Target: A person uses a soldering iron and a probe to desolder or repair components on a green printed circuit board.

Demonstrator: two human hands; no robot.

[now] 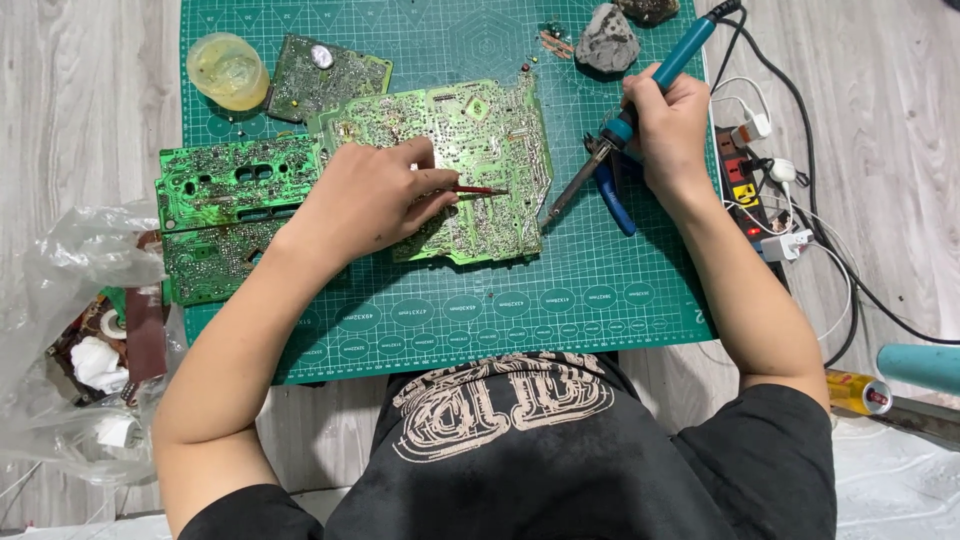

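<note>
The large green circuit board [470,150] is lying solder-side up on the cutting mat [600,290]. The left hand [365,200] is pinching a thin red-handled tool [478,190], probably tweezers, against it; the right hand [672,125] is gripping the soldering iron [640,100], tip nearing the board's edge. Desoldering seems underway; next, tip meeting joint precisely.

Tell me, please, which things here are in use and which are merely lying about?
In use: left hand holding red-handled tool on the large circuit board; right hand holding soldering iron.

Lying about: other circuit boards, yellowish jar, blue-handled pliers, power strip, plastic bag.
</note>
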